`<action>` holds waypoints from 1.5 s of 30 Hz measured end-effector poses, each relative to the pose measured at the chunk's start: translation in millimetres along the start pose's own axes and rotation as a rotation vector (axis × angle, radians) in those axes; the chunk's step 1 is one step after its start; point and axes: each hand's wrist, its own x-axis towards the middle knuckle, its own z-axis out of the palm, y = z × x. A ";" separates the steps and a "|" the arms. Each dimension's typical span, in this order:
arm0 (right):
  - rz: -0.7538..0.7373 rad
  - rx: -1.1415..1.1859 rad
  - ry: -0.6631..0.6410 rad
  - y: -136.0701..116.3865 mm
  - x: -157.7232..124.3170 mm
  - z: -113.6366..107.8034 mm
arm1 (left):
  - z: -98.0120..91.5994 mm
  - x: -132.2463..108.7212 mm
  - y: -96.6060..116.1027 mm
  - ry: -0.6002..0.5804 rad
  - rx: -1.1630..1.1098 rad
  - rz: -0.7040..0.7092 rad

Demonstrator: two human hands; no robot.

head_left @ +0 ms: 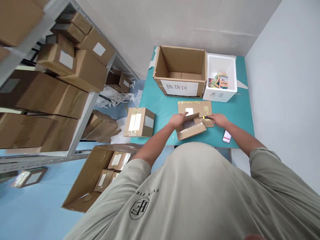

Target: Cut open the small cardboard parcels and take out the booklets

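On the teal table [165,133] lies a small cardboard box [192,132] with its flaps raised and shiny tape along its edges. My left hand [177,120] grips a flap on the box's left side. In my right hand [220,120], closed around it, is a box cutter [206,117] with a yellow and black handle. Its tip points left and reaches the box's opened edge. Behind the box, a flat cardboard panel [197,106] carries a white label and tape. What lies inside the box is mostly hidden by the flaps.
A large open carton [181,87] and a white foam box [221,94] holding colourful packs stand at the back. A taped box [135,123] sits at left, a phone [227,136] at right. Shelves of cartons [92,73] and a floor carton [82,186] flank my left.
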 end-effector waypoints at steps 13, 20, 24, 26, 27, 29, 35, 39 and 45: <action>0.185 0.717 -0.212 5.8 -21.7 13.1 | 57.7 -61.3 53.2 -0.016 0.091 0.216; 0.203 0.835 -0.185 1.6 -22.3 14.1 | 52.9 -49.1 33.0 0.018 0.130 0.177; 0.286 0.829 -0.172 0.0 -23.8 16.3 | 46.2 -40.3 17.9 0.051 0.063 0.124; 0.292 0.818 -0.147 -3.7 -24.5 17.1 | 44.3 -38.5 13.4 0.050 0.060 0.108; 0.289 0.806 -0.136 -6.5 -24.4 17.0 | 43.8 -38.1 12.1 0.043 0.066 0.108; 0.277 0.758 -0.118 -13.4 -23.4 15.6 | 43.4 -37.8 10.7 0.030 0.074 0.111; 0.216 0.483 -0.099 -29.3 -21.9 4.4 | 46.0 -36.6 8.6 0.013 0.102 0.099; 0.115 0.326 -0.105 -33.6 -20.6 -1.3 | 50.2 -36.1 6.5 -0.013 0.117 0.125; 0.107 0.245 -0.152 -39.4 -17.8 -7.7 | 51.2 -33.6 0.4 -0.068 0.125 0.084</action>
